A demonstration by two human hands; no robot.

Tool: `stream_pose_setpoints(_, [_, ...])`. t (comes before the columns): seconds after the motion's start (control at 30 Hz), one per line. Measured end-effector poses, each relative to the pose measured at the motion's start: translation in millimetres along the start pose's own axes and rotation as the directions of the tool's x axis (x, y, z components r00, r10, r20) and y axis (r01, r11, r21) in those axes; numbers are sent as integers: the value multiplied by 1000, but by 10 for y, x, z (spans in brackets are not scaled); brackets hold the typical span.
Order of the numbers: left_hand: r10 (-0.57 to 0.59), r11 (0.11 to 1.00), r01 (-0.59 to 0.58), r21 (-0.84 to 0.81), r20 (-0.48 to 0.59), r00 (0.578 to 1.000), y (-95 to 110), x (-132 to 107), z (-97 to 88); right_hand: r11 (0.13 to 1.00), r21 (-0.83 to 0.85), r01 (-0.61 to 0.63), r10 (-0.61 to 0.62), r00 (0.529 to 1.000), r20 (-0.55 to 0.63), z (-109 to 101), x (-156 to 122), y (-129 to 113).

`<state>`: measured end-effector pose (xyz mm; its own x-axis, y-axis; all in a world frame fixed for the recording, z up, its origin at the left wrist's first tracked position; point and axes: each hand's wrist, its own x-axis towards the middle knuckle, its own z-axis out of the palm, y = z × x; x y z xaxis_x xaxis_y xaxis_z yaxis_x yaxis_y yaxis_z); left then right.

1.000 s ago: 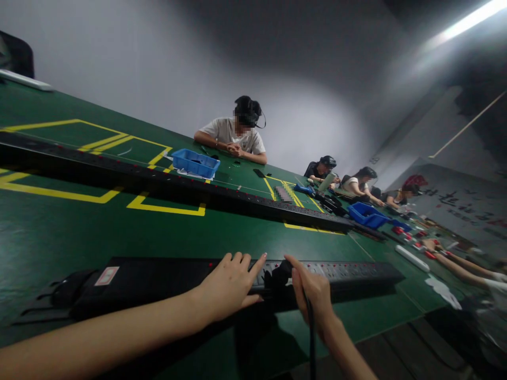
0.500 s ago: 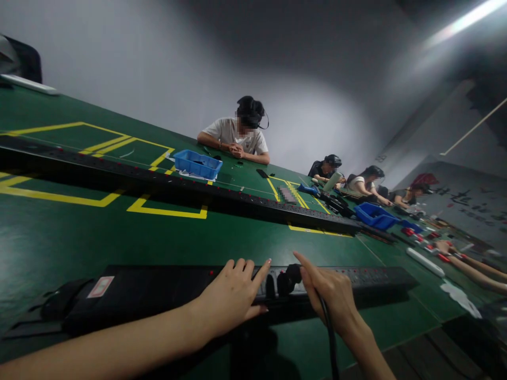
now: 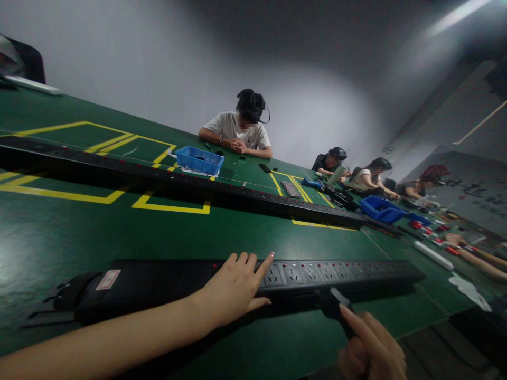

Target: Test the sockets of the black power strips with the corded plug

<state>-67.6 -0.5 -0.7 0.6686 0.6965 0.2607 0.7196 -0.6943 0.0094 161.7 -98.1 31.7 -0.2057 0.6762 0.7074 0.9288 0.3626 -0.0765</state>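
A long black power strip point(image 3: 325, 272) with a row of sockets and small red lights lies across the green table in front of me. My left hand point(image 3: 233, 287) rests over its middle, fingers across the top toward the far edge and thumb down at the near side, holding it. At the lower right my right hand point(image 3: 372, 343) is closed around a black plug point(image 3: 332, 306), which is apart from the strip, off its near side. The plug's prongs are blurred. A white label point(image 3: 108, 279) is on the strip's left part.
Another long black strip point(image 3: 245, 198) runs across the table beyond, over yellow tape markings. Past it sits a light blue tray point(image 3: 200, 161). A dark blue bin point(image 3: 382, 209) and a white bar point(image 3: 433, 255) are at the right. Several people sit around the table.
The plug, on the strip's sockets before, has come off toward me and to the right in my right hand. My left hand stays on the strip.
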Motion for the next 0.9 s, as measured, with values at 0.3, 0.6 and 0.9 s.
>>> stream_pose_setpoints(0.3, [-11, 1000, 12, -24, 26, 1000, -6, -11, -16, 989, 74, -127, 101, 955, 279, 339, 756, -380])
stream_pose_setpoints(0.6, [-4, 1000, 5, -10, 37, 999, 3, -16, 16, 998, 64, 21, -45, 909, 415, 662, 737, -369])
stream_pose_setpoints(0.9, [-19, 999, 21, -32, 56, 998, -3, 5, -11, 992, 119, -42, -2, 939, 344, 693, 557, -274])
